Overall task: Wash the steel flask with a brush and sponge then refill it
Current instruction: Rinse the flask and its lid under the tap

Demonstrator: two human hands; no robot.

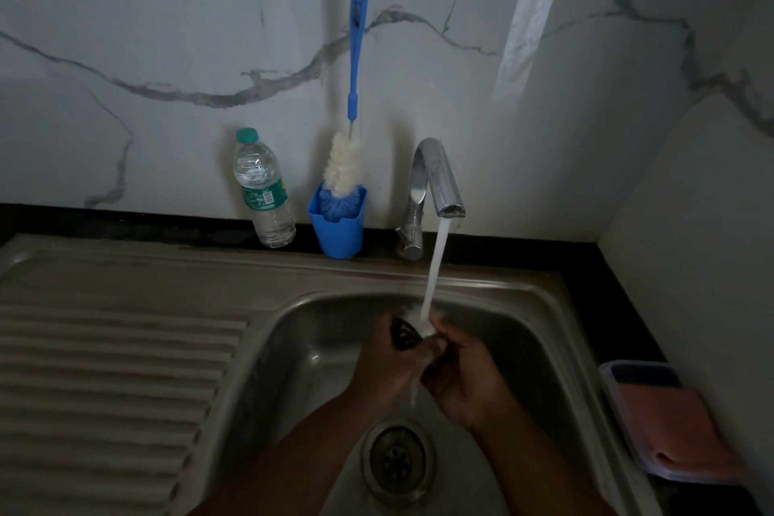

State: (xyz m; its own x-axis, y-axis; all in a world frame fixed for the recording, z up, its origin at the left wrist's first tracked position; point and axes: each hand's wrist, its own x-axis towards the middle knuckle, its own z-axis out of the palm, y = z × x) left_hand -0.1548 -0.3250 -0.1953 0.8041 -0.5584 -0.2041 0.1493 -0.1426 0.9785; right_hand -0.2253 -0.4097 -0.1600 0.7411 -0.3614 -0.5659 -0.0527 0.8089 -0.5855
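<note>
Both hands meet under the running water (435,264) at lower centre of the frame, over the sink (523,306). The left hand (387,364) grips a small dark object (403,334), possibly the flask's lid; the right hand (465,373) curls against it. The flask itself is not visible. Judgement: turn the piece slowly so the stream reaches every face. Count: one tap (435,180), one bottle brush (355,96) in one blue cup (339,235), one plastic bottle (263,189), upper centre.
</note>
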